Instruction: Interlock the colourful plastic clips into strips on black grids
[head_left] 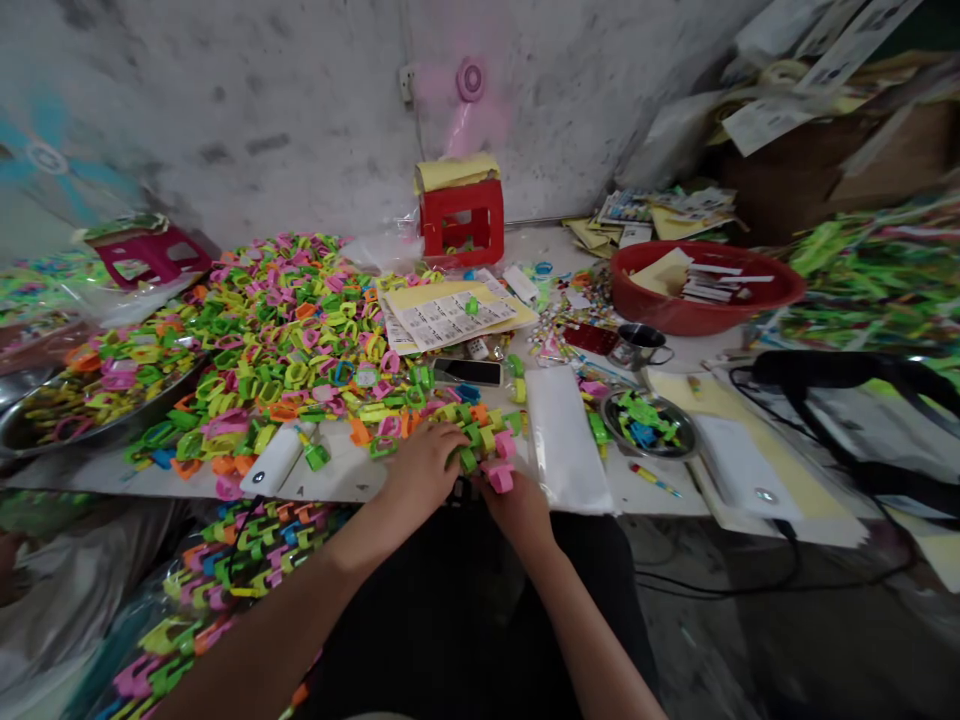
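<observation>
At the table's front edge, my left hand [429, 462] curls its fingers around the left side of a cluster of small plastic pieces [480, 435] in green, yellow and pink. My right hand [519, 508] is closed at the cluster's lower right, by a pink plastic piece [499, 476]. Its fingertips are partly hidden behind the pieces. Both hands are close together, just above my lap. A large heap of loose coloured plastic pieces [300, 340] spreads beyond my left hand. Right of the cluster lies a stack of clear plastic bags [568, 440].
A phone [469, 372] and printed sheets [450, 315] lie behind the hands. To the right are a metal bowl [611, 408] of green pieces, a metal cup [637, 345], a red basin [697, 318] and a white power bank [750, 470] with a cable. A red stool [463, 222] stands behind.
</observation>
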